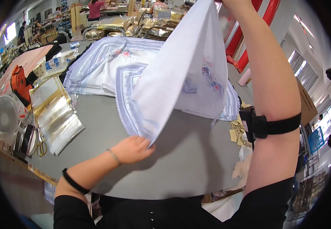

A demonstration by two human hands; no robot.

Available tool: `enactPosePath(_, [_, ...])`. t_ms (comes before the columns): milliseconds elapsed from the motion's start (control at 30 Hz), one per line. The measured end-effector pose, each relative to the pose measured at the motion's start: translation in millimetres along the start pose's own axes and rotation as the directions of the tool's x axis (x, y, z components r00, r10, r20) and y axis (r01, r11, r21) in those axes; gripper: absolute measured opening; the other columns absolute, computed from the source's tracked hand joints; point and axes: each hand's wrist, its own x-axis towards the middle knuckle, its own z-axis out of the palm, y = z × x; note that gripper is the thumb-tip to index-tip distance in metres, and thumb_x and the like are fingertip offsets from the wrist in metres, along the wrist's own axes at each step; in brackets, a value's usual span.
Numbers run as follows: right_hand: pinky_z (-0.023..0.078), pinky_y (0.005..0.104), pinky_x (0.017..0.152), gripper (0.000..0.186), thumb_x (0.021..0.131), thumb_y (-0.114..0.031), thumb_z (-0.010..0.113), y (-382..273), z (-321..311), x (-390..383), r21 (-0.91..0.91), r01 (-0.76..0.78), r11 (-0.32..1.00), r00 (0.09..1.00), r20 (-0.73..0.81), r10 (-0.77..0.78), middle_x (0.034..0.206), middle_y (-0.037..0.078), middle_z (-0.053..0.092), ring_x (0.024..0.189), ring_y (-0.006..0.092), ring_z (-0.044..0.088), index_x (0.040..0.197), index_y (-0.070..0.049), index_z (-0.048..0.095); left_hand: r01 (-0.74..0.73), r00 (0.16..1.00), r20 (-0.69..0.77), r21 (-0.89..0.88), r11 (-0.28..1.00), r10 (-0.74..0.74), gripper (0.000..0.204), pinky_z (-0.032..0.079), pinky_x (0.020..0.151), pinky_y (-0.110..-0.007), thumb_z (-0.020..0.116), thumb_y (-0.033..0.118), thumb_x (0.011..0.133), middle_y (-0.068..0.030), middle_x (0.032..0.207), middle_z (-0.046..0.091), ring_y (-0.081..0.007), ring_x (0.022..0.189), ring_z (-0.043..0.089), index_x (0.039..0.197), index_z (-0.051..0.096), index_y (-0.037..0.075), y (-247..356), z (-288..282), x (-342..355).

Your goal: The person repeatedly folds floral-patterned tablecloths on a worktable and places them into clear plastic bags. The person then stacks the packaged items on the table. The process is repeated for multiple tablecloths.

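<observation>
A white scarf (177, 72) with a blue patterned border hangs stretched in front of me over the table. Low down, my left hand (135, 149) is closed on one corner of it. My right hand (232, 4), raised to the top edge of the view and partly cut off, grips the scarf's upper end. Between the hands the cloth falls in a slanting fold, and the lace-like edge of its border curves to the left. Behind it lies a pile of similar scarves (93, 76) with blue borders and red floral prints, partly hidden by the raised cloth.
On the left of the grey table (96, 118) lie clear and gold plastic bags (58, 114), scissors (41, 147), a white fan (5, 114) and an orange tape dispenser (19, 86). Tasselled cream cloth (238, 129) sits at the right edge. Gold-wrapped packages (112, 24) are stacked beyond.
</observation>
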Motion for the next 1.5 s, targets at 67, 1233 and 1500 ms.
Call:
enactPosePath(67, [0.052, 0.0406, 0.075, 0.026, 0.080, -0.020, 0.054, -24, -9, -7, -0.029, -0.012, 1.000, 1.000, -0.023, 0.011, 0.080, 0.022, 0.068, 0.080, 0.0344, 0.068, 0.080, -0.001, 0.071, 0.530, 0.837, 0.207, -0.075, 0.845, -0.506, 0.015, 0.052, 0.062, -0.041, 0.054, 0.012, 0.081, -0.0132, 0.079, 0.058, -0.0287, 0.070, 0.063, 0.088, 0.066, 0.007, -11, 23, 25])
enactPosePath(1233, [0.049, 0.0306, 0.057, 0.025, 0.087, -0.020, 0.057, 209, -193, -15, -0.130, -0.324, 0.937, 0.917, 0.198, 0.345, 0.079, 0.012, 0.067, 0.063, 0.0153, 0.064, 0.100, -0.001, 0.068, 0.559, 0.829, -0.369, 0.559, 0.613, -0.420, 0.026, 0.048, 0.063, -0.034, 0.055, 0.021, 0.092, -0.0137, 0.073, 0.064, -0.0219, 0.066, 0.061, 0.100, 0.065, -0.002, -155, -325, 64])
enactPosePath(1500, [0.052, 0.0356, 0.065, 0.024, 0.082, -0.015, 0.067, 188, -206, -33, -0.517, 0.023, 0.855, 0.915, 0.356, 0.190, 0.069, 0.020, 0.067, 0.066, 0.0244, 0.067, 0.083, 0.009, 0.070, 0.496, 0.866, -0.355, 0.507, 0.705, -0.353, 0.026, 0.053, 0.072, -0.038, 0.065, 0.026, 0.081, -0.0202, 0.081, 0.067, -0.0300, 0.077, 0.066, 0.088, 0.069, 0.001, -158, -351, 66])
